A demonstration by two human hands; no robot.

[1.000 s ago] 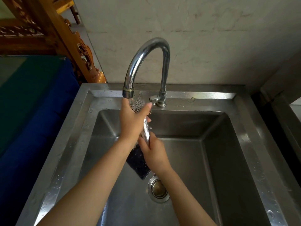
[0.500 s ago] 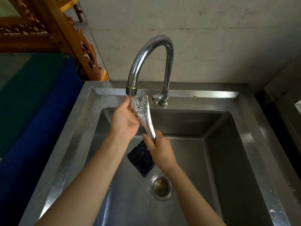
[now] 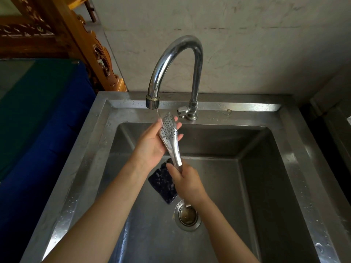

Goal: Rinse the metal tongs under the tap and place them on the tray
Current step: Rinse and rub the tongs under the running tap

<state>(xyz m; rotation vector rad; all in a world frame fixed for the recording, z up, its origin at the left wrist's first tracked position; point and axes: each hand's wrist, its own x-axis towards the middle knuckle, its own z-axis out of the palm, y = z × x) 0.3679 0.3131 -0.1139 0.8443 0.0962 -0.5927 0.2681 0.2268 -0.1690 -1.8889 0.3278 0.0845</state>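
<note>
The metal tongs have a perforated spoon-shaped head and point up toward the tap's spout. A thin stream of water falls from the spout onto the head's left edge. My right hand is closed around the handle end, over the basin. My left hand lies flat under the perforated head, fingers spread, cradling it from behind. No tray is in view.
The curved chrome tap stands at the back rim of a steel sink. A dark scrub sponge lies on the basin floor beside the drain. A blue and green cloth-covered surface borders the sink's left.
My left hand has opened from a grip around the tongs' head to a flat palm behind it, so the perforated head now shows fully under the water.
</note>
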